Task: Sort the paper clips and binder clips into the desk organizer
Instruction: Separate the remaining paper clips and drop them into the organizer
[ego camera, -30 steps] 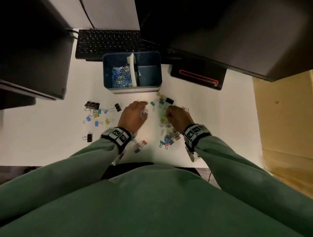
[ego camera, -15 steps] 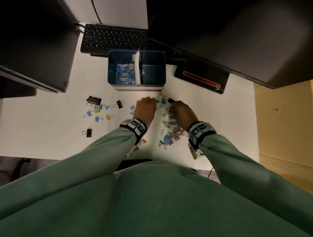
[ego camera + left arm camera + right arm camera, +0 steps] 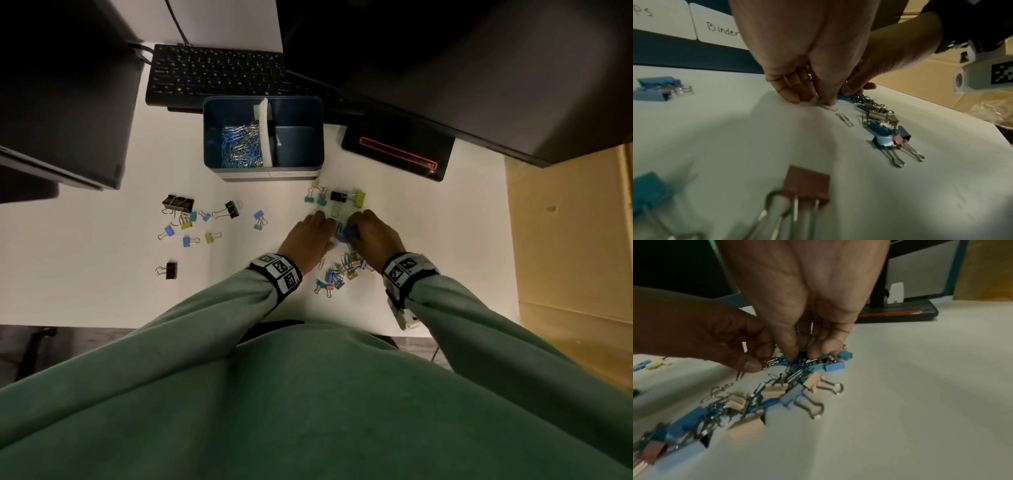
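The blue desk organizer (image 3: 317, 137) stands at the back of the white table; its left compartment holds paper clips (image 3: 239, 147), and its right one looks bare. A label reading "Binder" (image 3: 723, 30) is on its front. A mixed pile of paper clips and binder clips (image 3: 339, 270) lies between my wrists. My left hand (image 3: 310, 238) reaches down at the pile's far end, thumb and fingers pinching silver paper clips (image 3: 768, 363). My right hand (image 3: 803, 356) is beside it, fingertips pinching a tangle of blue paper clips (image 3: 789, 361).
More binder clips are scattered at the left (image 3: 191, 219) and just in front of the organizer (image 3: 337, 198). A keyboard (image 3: 219, 73) lies behind it, between dark monitors; a black stand (image 3: 397, 154) is at the right. A cardboard box (image 3: 568, 240) borders the table's right edge.
My left hand has moved right and now meets the right hand at the far end of the pile. Both hands now work on the same tangle of paper clips.
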